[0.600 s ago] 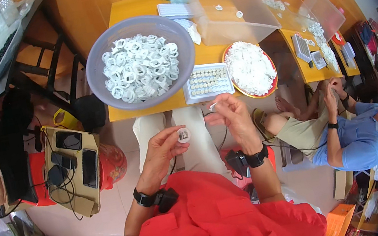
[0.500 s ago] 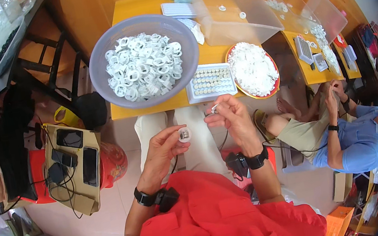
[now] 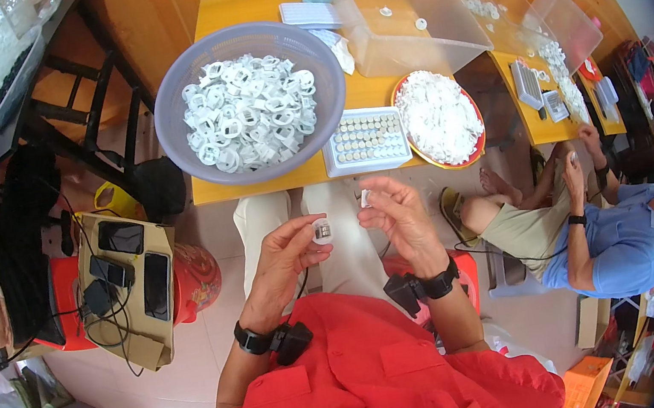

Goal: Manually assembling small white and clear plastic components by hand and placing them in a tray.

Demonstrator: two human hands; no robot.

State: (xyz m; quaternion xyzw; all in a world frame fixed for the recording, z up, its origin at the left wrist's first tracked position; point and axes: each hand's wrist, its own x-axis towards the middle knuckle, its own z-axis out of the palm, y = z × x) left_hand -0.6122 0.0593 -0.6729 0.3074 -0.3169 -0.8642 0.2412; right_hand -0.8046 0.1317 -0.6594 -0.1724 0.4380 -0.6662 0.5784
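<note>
Pinched in the left hand (image 3: 288, 254) is a small white ring part (image 3: 321, 229); the right hand (image 3: 398, 214) pinches a tiny white piece (image 3: 365, 198). Judging by the heaped grey basin (image 3: 178, 90) at upper centre, many rings look left to do, and the small tray (image 3: 338, 169) beside it seems nearly full.

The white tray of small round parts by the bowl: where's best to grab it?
Probably the white tray's near long edge, from the person's side: it overhangs nothing but faces the lap, while the grey bowl crowds its left and the red plate its right.
</note>
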